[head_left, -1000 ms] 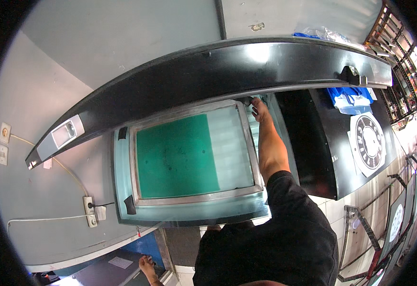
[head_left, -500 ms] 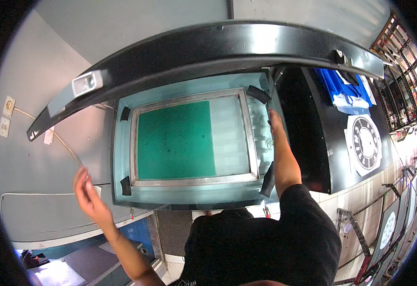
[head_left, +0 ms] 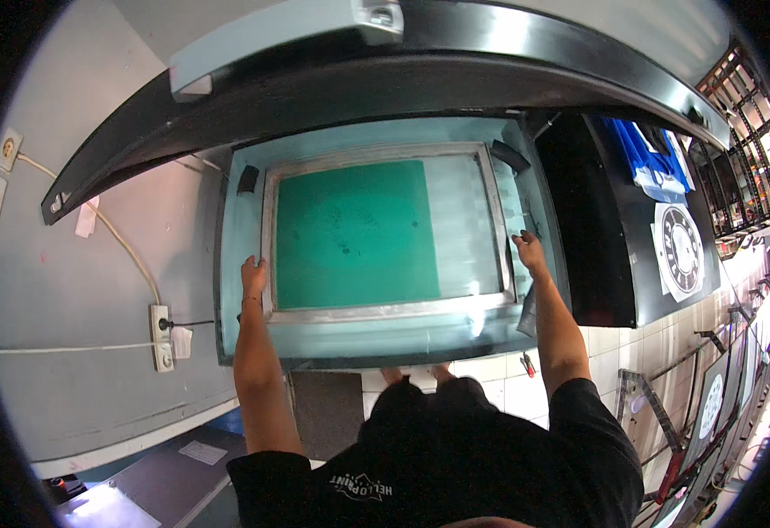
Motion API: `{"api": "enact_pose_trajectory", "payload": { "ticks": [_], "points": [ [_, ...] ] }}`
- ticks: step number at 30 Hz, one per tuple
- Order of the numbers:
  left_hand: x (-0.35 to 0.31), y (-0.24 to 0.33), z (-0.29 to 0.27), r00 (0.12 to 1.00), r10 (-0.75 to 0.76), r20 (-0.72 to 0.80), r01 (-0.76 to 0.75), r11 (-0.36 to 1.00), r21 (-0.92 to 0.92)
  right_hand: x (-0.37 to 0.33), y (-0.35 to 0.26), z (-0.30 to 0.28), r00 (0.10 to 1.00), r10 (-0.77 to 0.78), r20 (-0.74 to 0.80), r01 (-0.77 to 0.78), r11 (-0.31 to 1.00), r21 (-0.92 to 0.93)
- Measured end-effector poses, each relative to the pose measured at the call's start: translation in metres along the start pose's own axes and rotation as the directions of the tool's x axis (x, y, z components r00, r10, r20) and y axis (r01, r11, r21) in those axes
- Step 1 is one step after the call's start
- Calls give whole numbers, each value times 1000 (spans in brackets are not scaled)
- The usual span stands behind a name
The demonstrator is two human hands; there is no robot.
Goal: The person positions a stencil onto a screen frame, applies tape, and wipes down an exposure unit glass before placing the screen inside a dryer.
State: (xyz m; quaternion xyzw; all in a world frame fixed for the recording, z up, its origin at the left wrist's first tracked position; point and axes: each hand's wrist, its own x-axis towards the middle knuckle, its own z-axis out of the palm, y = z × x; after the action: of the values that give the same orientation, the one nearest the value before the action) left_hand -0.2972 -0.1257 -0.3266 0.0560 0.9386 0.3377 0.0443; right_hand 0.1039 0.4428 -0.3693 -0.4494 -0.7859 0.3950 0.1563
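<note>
In front of me a screen-printing frame (head_left: 385, 311) with pale metal sides lies flat on the glass bed of a light-toned, box-like unit (head_left: 376, 349). Green coating (head_left: 350, 238) covers the left and middle of its mesh; the right part is pale. My left hand (head_left: 254, 277) is right beside the frame's left side, thumb and fingers apart. Near the frame's right side is my right hand (head_left: 528, 248), its fingers parted and a small gap showing between them and the frame. Dark strips (head_left: 510, 157) lie around the frame near the bed's corners.
A large black lid (head_left: 490, 44) with a grey handle (head_left: 270, 44) stands raised over the bed. At left, a power strip (head_left: 162, 339) and cables run along the grey wall. A black cabinet (head_left: 613, 264) at right carries blue cloth (head_left: 649, 158) and a round black-and-white print (head_left: 679, 251).
My left hand has come in from the left to the frame's left side. My right hand has shifted down from the bed's right edge toward the frame. The whole view has shifted.
</note>
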Motion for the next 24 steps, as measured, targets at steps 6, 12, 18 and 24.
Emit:
{"api": "enact_pose_trajectory", "payload": {
  "ticks": [6, 12, 18, 24],
  "points": [
    [44, -4, 24, 968, -133, 214, 97, 980, 172, 35, -38, 28, 993, 39, 112, -58, 984, 167],
    [42, -11, 26, 977, -149, 156, 151, 989, -2, 37, -62, 34, 954, 297, 32, -284, 869, 406],
    [-5, -3, -17, 979, -145, 141, 194, 875, -444, -1, -88, 2, 953, 297, 53, -289, 849, 443],
    [-91, 48, -85, 980, -193, 45, 179, 760, -624, -93, -140, -55, 972, 234, 6, -182, 737, 651]
  ]
}}
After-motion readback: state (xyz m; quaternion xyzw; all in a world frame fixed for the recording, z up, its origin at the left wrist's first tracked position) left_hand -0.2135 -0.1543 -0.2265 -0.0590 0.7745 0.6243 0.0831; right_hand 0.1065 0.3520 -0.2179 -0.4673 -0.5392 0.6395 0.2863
